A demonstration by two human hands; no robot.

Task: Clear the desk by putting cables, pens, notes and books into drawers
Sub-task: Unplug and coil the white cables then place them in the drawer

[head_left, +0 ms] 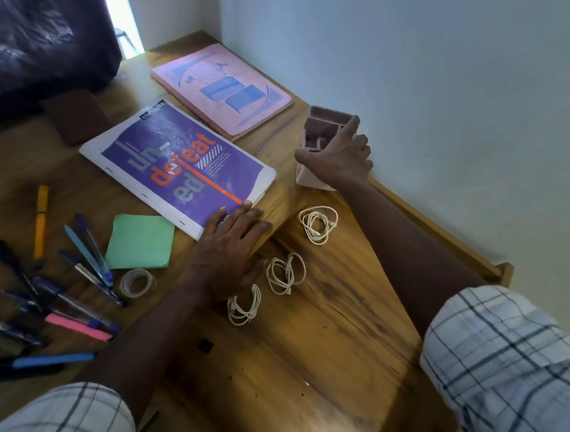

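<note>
In the head view, the left hand (226, 251) is laid flat on the worktop (316, 361), fingers straight and holding nothing, with the fingertips set on the near corner of the purple book (177, 165). The book's long axis runs diagonally from that corner away to the far left, so it is reached by the left hand alone. The right hand (336, 158) is stretched out to the far right, fingers spread wide over the pink organiser (328, 111) that stands against the wall (436, 111). No closed grip on it can be seen, and whether the palm touches it cannot be told.

Three coiled white cables lie between the two forearms. The far cable (318, 224) is near the right forearm, the middle cable (285, 274) is just beside the left hand, and the near cable (245, 304) is against the left wrist. The green notes (141, 240) lie just left of the left hand, touching the purple book's edge. A tape roll (136, 282) is seen near them, and the pens (86, 254) are scattered well to the left. A pink book (221, 88) is placed beyond the purple one. No drawer is shown. It is judged that nothing blocks the purple book from being slid or lifted.
</note>
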